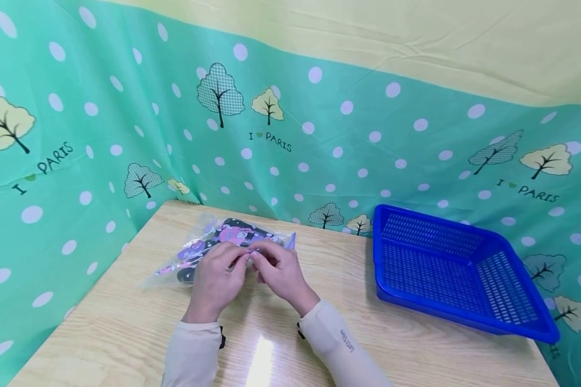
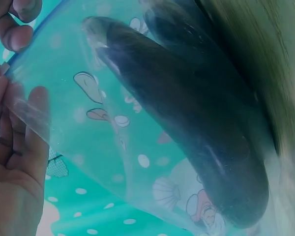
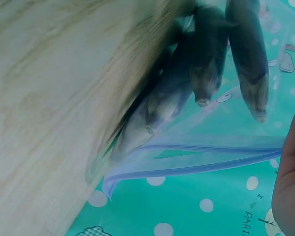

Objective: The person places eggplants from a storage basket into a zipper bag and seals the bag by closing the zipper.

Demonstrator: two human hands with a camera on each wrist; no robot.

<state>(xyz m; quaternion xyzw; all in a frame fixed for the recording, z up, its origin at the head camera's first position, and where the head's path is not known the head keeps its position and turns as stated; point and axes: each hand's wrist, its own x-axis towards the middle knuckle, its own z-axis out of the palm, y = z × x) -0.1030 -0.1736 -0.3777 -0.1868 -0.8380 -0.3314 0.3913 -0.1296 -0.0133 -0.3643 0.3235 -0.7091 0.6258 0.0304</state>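
Note:
A clear printed zip bag (image 1: 200, 221) lies on the table, with several dark eggplants (image 2: 182, 113) inside it. My left hand (image 1: 218, 275) pinches the bag's top edge between thumb and fingertips. Right beside it, my right hand (image 1: 282, 273) pinches the same edge, the two sets of fingertips almost touching. In the right wrist view, the blue-violet zip strips (image 3: 201, 172) stand apart over the stretch next to the right hand (image 3: 291, 184). Eggplant stem ends (image 3: 255, 105) point toward this opening. The fingers partly hide the pinched edge.
A blue perforated plastic basket (image 1: 377, 258) stands at the right of the wooden table (image 1: 339, 285), with no contents visible. A green dotted curtain (image 1: 319, 145) printed with trees hangs behind the table and along its left side.

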